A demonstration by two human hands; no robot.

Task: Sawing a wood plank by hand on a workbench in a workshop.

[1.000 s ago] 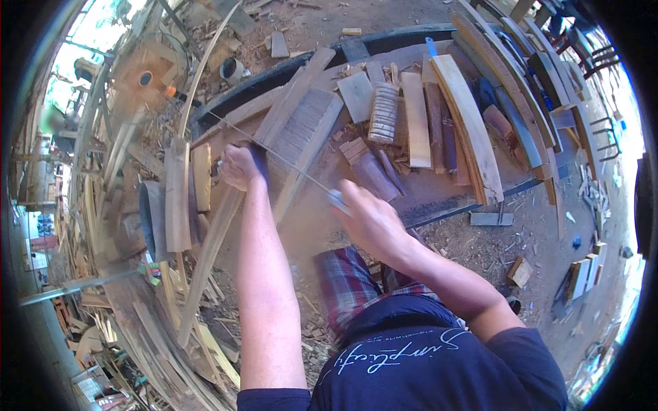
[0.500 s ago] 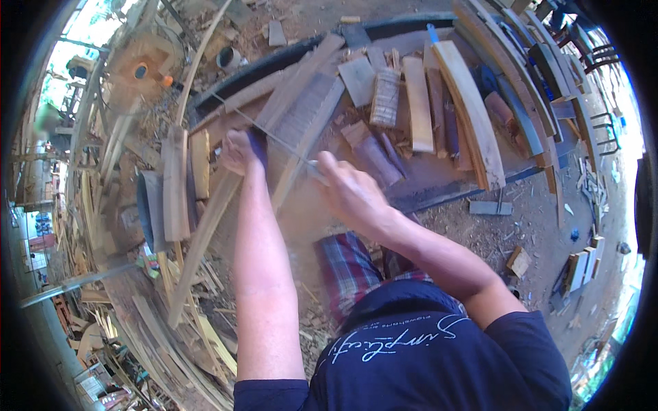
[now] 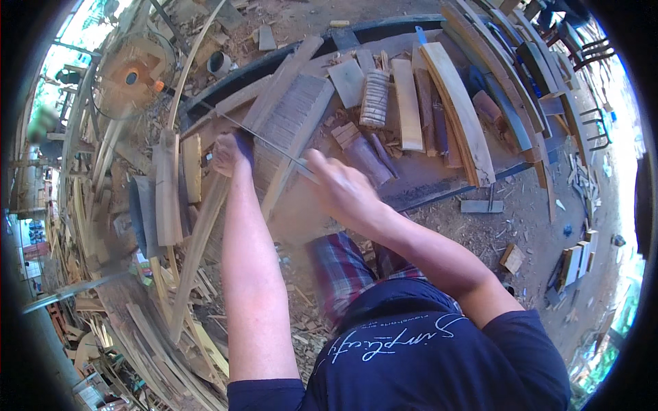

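My right hand (image 3: 343,186) is closed around the near end of a long, thin, straight saw-like blade (image 3: 274,146), seen nearly edge-on. The blade runs up and left past my left hand (image 3: 232,152), across the wood in front of me. My left hand is curled with its fingers bent, at the lower left of a board with many close parallel grooves (image 3: 296,103). What lies under its fingers is hidden. A narrow wooden strip (image 3: 277,179) lies along the grooved board's right side, below the blade.
To the right lie a pale plank (image 3: 409,103), a longer curved board (image 3: 456,109), a ribbed wood block (image 3: 375,99) and a dark reddish block (image 3: 368,156). Upright boards (image 3: 168,192) stand left of my left hand. Wood scraps and shavings cover the ground.
The whole view has shifted slightly, moving the scene a little to the left. Both hands keep nearly the same places, and the right hand still holds the blade.
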